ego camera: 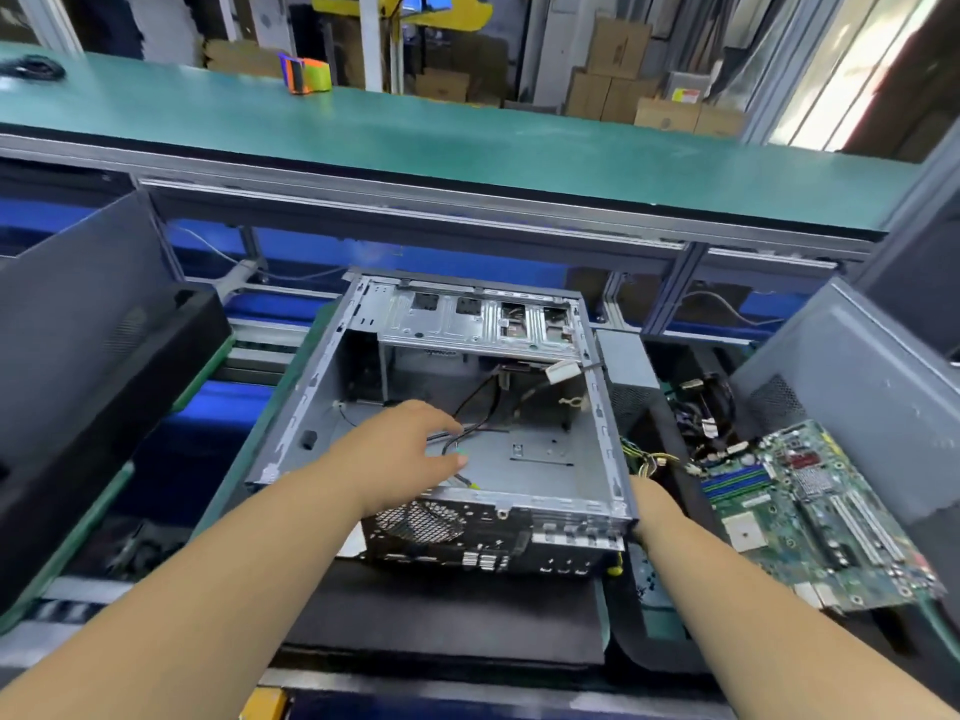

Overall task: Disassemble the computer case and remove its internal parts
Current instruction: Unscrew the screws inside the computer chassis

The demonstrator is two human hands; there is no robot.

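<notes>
An open grey computer case (pixel 550 449) lies on its side on a black mat, its inside mostly bare metal with a drive cage (pixel 478 317) at the far end. Loose black cables (pixel 483 402) trail across its floor. My left hand (pixel 400 449) reaches inside, its fingers curled around the cable ends near a green connector. At the case's near right corner, my right hand (pixel 652 506) holds the outer side wall; its fingers are hidden behind the metal. A removed green motherboard (pixel 810 511) lies to the right.
A power supply (pixel 626 356) and a tangle of wires (pixel 701 413) sit right of the case. Grey side panels lean at the left (pixel 88 324) and right (pixel 857 407). A green conveyor shelf (pixel 467 148) runs behind. A tape dispenser (pixel 306 75) stands on it.
</notes>
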